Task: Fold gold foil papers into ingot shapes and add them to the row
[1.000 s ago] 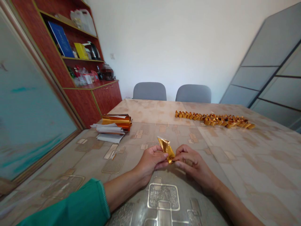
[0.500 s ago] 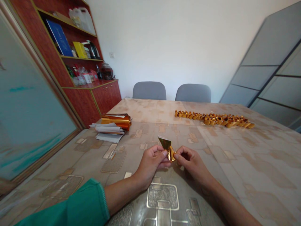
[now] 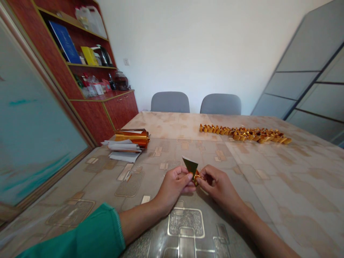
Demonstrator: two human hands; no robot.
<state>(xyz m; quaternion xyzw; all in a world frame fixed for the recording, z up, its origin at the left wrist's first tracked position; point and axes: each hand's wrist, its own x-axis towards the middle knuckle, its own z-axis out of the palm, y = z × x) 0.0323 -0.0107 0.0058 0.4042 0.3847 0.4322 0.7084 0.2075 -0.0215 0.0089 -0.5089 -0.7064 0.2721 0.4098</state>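
Note:
A small piece of gold foil paper [image 3: 191, 167] is pinched between my left hand [image 3: 173, 186] and my right hand [image 3: 219, 188], just above the patterned table [image 3: 282, 186]. One pointed end of the foil sticks up and away from me. The other end is crumpled between my fingertips. My left arm wears a green sleeve [image 3: 88, 240]; my right forearm is bare.
A long row of folded gold foil pieces [image 3: 243, 133] lies at the far right. A roll of gold foil [image 3: 131, 137] rests on white papers [image 3: 122, 150] at the left. Two grey chairs [image 3: 170, 101] stand behind the table. A red shelf cabinet [image 3: 102, 104] stands at the left.
The foil's free end has turned more upright and looks darker. My right fingers have closed in on its crumpled end. Both hands stay in about the same place.

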